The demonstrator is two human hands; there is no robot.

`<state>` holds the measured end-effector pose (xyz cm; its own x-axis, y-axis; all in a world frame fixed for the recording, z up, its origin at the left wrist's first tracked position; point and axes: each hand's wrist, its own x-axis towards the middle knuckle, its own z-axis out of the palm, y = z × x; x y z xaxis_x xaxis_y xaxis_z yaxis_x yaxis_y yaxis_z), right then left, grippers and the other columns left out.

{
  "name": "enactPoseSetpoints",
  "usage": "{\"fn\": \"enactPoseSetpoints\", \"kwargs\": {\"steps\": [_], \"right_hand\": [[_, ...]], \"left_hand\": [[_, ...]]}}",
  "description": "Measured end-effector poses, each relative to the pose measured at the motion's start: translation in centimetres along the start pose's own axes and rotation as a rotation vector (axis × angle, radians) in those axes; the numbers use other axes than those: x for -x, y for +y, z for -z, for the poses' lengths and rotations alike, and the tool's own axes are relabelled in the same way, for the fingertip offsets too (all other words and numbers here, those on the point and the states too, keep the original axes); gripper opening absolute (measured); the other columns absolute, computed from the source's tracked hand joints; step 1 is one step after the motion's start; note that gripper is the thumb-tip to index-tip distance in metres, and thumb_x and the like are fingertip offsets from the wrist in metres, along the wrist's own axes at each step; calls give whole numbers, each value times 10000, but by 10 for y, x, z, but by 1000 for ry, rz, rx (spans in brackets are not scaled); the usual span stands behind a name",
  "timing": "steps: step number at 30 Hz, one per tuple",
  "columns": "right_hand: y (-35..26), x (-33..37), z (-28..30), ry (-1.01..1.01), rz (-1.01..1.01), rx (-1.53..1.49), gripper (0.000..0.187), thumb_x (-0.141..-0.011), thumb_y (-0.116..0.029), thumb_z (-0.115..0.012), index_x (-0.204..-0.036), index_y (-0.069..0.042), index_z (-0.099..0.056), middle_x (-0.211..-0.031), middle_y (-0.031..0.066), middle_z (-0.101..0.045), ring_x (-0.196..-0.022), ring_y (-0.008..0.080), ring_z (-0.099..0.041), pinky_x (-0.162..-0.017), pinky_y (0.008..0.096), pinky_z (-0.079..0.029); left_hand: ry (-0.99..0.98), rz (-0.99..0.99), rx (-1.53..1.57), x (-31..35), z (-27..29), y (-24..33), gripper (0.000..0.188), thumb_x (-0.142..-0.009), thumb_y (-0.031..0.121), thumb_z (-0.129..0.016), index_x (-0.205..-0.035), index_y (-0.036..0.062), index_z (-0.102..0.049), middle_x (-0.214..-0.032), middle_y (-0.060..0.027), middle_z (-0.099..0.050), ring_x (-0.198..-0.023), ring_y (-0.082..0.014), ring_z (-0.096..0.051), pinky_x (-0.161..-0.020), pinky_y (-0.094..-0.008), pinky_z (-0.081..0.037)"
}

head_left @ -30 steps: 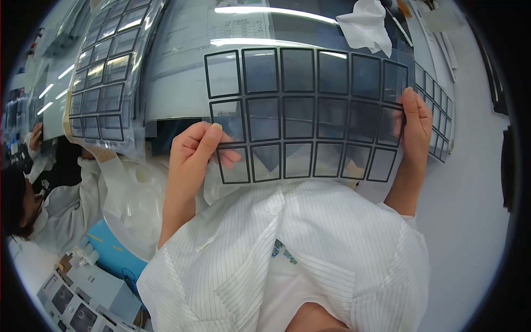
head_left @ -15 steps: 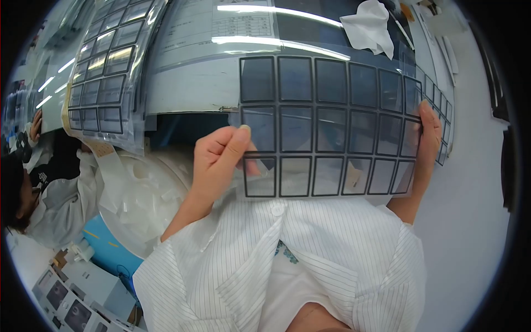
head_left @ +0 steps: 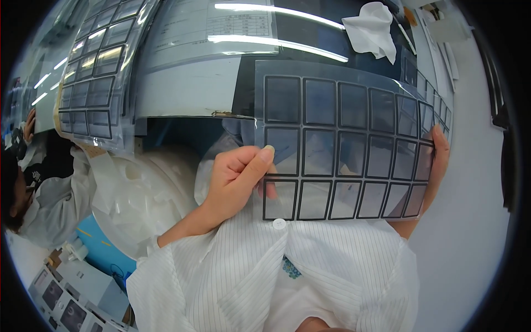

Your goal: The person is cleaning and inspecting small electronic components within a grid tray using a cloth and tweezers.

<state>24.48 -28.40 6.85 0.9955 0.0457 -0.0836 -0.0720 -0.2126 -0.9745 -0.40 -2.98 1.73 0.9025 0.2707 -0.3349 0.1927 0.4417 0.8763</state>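
A clear plastic sheet [head_left: 349, 130] printed with a grid of black-outlined rectangles is held up in front of me, over the near edge of the table. My left hand [head_left: 238, 174] pinches its left edge between thumb and fingers, some of which show through the film. At the right edge my right hand [head_left: 439, 157] grips it; part of that hand is hidden behind the sheet. The sheet's lower edge reaches down to the front of my striped white shirt.
A stack of similar gridded sheets [head_left: 91, 83] lies at the table's left. A crumpled white cloth [head_left: 371, 32] rests at the back right. Below the table on the left stands a white bin [head_left: 124, 207] with clear film inside. A co-worker [head_left: 50, 188] sits at far left.
The sheet and both my hands have moved lower, toward my body, and somewhat to the right. More of the clear upper margin shows. Both hands keep their hold.
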Motion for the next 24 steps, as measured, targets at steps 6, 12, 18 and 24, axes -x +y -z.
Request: {"fn": "enactPoseSetpoints", "kwargs": {"steps": [6, 12, 18, 24], "right_hand": [[1, -3, 21, -114, -43, 13, 435, -1011, -260, -522, -603, -149, -422, -491, -69, -351, -397, 18, -253, -394, 213, -169], [-2, 3, 15, -40, -5, 55, 439, -1019, -267, -507, -603, -154, -421, -478, -74, -341, -386, 18, -255, -383, 214, -170], [-1, -1, 34, -170, 18, 37, 457, -1026, -288, -497, -595, -157, -423, -456, -69, -340, -371, 22, -252, -371, 219, -163], [-5, -1, 33, -202, 24, 26, 466, -1027, -295, -498, -589, -159, -418, -455, -70, -343, -370, 20, -250, -369, 218, -160]], "left_hand": [[4, 53, -10, 0, -8, -3, 394, -1038, 239, -463, -729, 56, -624, -611, -44, -653, -507, -59, -526, -532, -215, -359], [-18, 90, -15, 0, -10, -4, 396, -1038, 246, -465, -730, 55, -624, -613, -47, -654, -508, -64, -537, -535, -211, -358], [-35, 73, -5, -2, -10, -4, 402, -1041, 252, -462, -733, 52, -624, -610, -43, -651, -507, -64, -542, -525, -208, -358], [-44, 66, -2, -5, -10, -5, 409, -1046, 264, -458, -740, 52, -628, -607, -42, -649, -505, -59, -540, -516, -203, -361]]}}
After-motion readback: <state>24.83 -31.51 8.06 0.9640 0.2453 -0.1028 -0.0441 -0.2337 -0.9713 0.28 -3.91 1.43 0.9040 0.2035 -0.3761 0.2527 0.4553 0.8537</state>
